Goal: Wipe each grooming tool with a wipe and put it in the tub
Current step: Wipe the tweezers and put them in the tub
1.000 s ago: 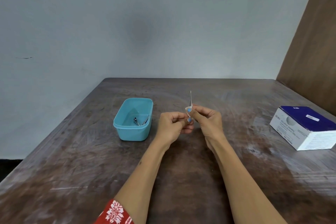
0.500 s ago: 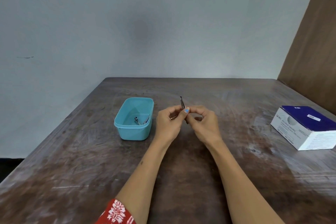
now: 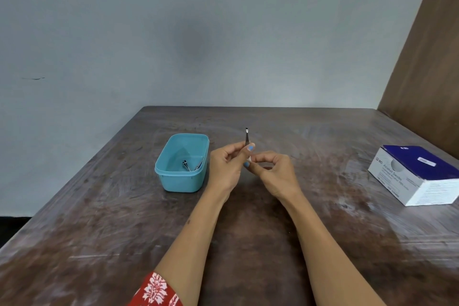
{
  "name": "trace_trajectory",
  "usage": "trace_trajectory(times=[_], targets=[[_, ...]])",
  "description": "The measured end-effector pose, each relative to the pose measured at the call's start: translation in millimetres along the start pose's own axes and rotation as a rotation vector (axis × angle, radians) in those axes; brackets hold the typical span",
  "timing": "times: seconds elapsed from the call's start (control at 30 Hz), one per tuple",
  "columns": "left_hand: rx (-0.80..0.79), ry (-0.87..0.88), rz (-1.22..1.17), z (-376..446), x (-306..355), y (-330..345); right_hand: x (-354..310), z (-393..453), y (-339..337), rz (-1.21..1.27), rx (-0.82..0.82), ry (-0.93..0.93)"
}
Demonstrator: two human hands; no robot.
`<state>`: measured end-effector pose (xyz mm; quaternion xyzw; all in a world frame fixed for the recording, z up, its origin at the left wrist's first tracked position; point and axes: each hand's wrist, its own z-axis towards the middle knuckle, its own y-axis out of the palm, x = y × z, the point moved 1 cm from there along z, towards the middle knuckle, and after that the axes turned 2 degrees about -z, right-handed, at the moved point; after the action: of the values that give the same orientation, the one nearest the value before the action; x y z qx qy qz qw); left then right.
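1. Tweezers [image 3: 246, 136] stand upright, tip up, pinched in the left hand [image 3: 227, 169].
2. Right hand [image 3: 275, 174] pinches a wipe [image 3: 249, 159] at their base.
3. Tub [image 3: 182, 163] just left; bare tabletop [image 3: 323, 243] around.

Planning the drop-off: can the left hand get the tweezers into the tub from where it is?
Probably yes. The left hand pinches the tweezers just right of the open tub, nothing between them. The right hand, with the wipe, holds their lower end and must let go.
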<state>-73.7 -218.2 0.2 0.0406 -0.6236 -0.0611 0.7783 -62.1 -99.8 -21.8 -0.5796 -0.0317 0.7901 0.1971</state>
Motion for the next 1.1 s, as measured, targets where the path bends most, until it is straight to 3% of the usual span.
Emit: trace_trajectory(times=[0.27,0.57,0.73,0.87,0.97,1.1], targets=[[-0.006,0.027,0.022,-0.2,0.6,0.3,-3.6,-1.5,1.5,0.070,0.047,-0.021],[-0.050,0.109,0.037,-7.8,18.6,4.3,9.7,-2.3,0.7,-0.181,-0.006,0.032],[-0.021,0.207,0.031,-9.9,57.9,-11.4,11.0,2.8,-0.7,-0.146,0.093,0.072],[0.084,0.233,0.287,8.0,85.8,-50.9,14.7,2.6,0.6,-0.121,0.118,0.080],[0.134,0.081,0.626,25.6,86.2,-77.7,15.9,1.9,1.5,-0.101,0.125,0.086],[0.120,-0.092,0.908,34.1,72.2,-83.3,15.8,2.6,2.0,-0.099,0.121,0.108]])
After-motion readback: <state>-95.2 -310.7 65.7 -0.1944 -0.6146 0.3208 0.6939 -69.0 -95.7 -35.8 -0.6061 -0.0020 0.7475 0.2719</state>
